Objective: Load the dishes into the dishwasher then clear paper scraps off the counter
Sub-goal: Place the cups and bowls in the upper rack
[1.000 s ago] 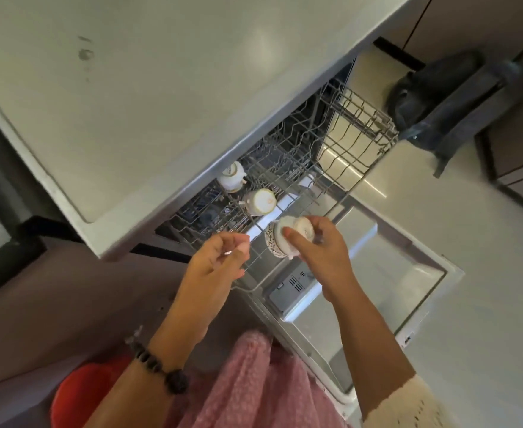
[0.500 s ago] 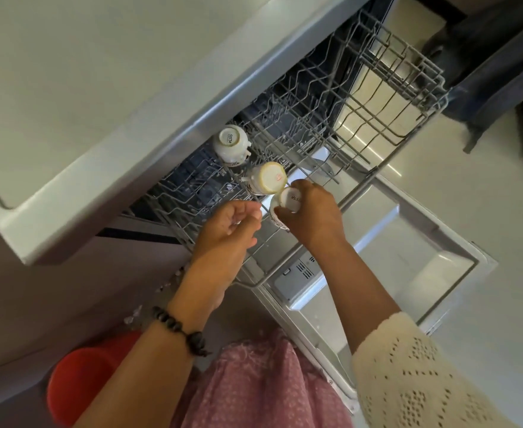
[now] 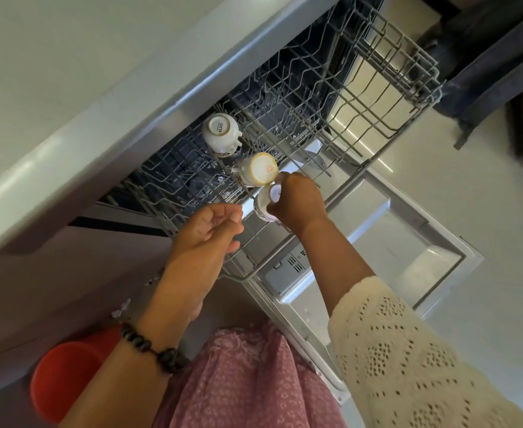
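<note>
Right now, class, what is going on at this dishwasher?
A person is loading cups into the pulled-out upper rack of an open dishwasher. The right hand grips a patterned cup, bottom up, setting it into the rack beside two cups already placed upside down. The left hand hovers at the rack's front edge, fingers loosely curled, holding nothing. The dishwasher door lies open below, and a red bucket stands on the floor to the person's left.

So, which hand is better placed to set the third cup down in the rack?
The right hand. It already grips the cup, upside down above the upper rack, right beside the second cup. The left hand holds nothing, fingers loosely curled near the rack's front edge.
</note>
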